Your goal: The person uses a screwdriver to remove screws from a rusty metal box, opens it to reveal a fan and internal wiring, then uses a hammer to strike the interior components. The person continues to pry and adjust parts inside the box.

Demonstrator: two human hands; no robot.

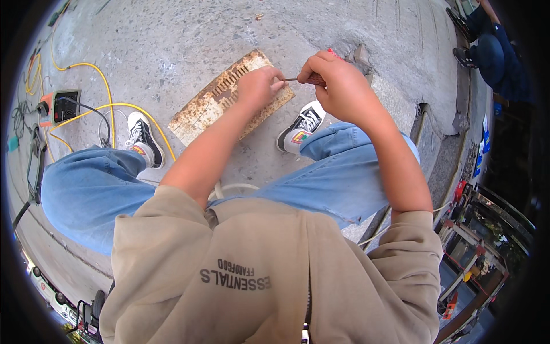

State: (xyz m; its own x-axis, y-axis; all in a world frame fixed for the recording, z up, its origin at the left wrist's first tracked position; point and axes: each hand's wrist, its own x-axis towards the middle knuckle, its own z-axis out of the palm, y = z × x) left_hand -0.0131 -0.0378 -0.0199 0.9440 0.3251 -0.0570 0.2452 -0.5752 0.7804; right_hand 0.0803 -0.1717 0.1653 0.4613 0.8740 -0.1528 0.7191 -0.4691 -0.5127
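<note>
My right hand (pixel 338 80) is closed around a thin-shanked tool (pixel 292 79) with a dark reddish-brown grip; its exact kind is not clear. Something bright red shows just beyond the same fingers, mostly hidden. My left hand (pixel 256 90) pinches the other end of the slim shank, fingertips together. Beneath both hands lies a rusty, cream-coloured metal panel (pixel 197 114) with rows of slots, set at a slant on the concrete between my shoes. My left forearm and hand cover part of it.
An orange-and-black electrical box (pixel 67 107) stands at left, with a yellow cable (pixel 103 74) looping near my left shoe (pixel 143 137). A stone step edge (pixel 424 132) runs along the right. Another person (pixel 492 57) is at upper right. A metal rack (pixel 470 258) stands at lower right.
</note>
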